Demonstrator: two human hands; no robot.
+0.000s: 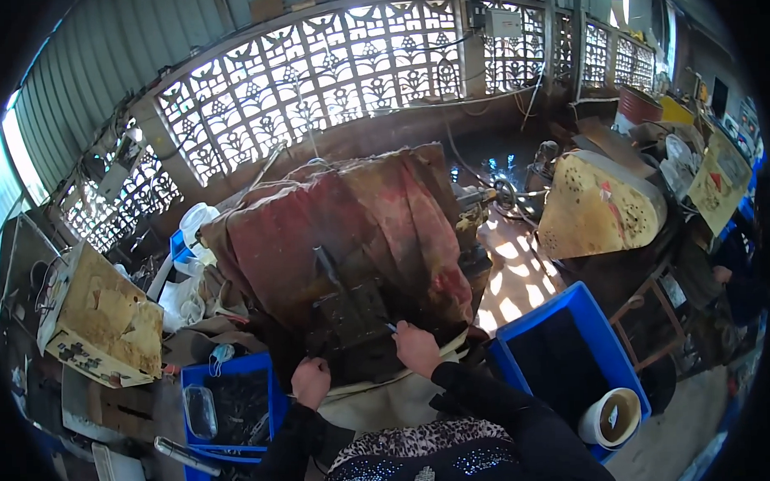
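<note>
In front of me is a dark, greasy machine block [354, 314] with a metal rod [327, 264] standing up from its far side. My right hand [418, 350] is closed at the block's near right edge. From its fingertips pokes a small, thin pale piece [391, 328], whose kind is too small to tell. Lower and to the left, my left hand [311, 382] has its fingers curled together at the near edge of the dark work surface; what they pinch, if anything, is hidden. A stained red cloth [358, 207] drapes over the machine behind the block.
A blue bin [277, 414] with dark metal pieces and a clear tray stands at my left. At my right, a larger blue bin [565, 298] carries a white bucket [610, 419]. Yellowed machine housings [604, 207] flank both sides. Beyond is a patterned lattice wall [336, 64].
</note>
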